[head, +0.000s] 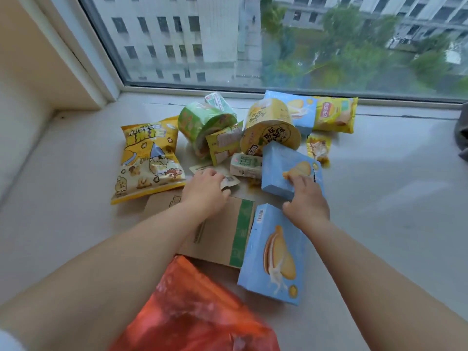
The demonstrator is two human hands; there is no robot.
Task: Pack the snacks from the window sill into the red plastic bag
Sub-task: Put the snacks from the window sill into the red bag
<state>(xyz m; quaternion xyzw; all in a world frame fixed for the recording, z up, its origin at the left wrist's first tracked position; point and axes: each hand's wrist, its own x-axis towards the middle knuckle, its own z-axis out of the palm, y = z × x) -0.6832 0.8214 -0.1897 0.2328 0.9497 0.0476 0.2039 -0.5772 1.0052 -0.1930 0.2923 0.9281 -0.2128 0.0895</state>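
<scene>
Snacks lie heaped on the window sill [379, 198]. My right hand [306, 198] grips the near edge of a tilted blue biscuit box [283, 171]. My left hand [205, 191] rests, fingers curled, on a small pale sachet [231, 182] beside a flat brown carton [220, 234]. A second blue biscuit box [273, 254] lies nearer me. The red plastic bag [197, 310] lies crumpled at the bottom edge. Behind are a yellow popcorn bag [149, 160], a green noodle cup [202, 125] and a yellow noodle cup [268, 127], both on their sides.
More packets sit at the back: a third blue box [301, 110], a yellow chips bag [334, 114], a small yellow sachet [319, 148], milk cartons [245, 165]. The window pane [278, 41] closes off the far side, a wall [30, 84] the left. Grey cloth [462, 133] shows at the right edge.
</scene>
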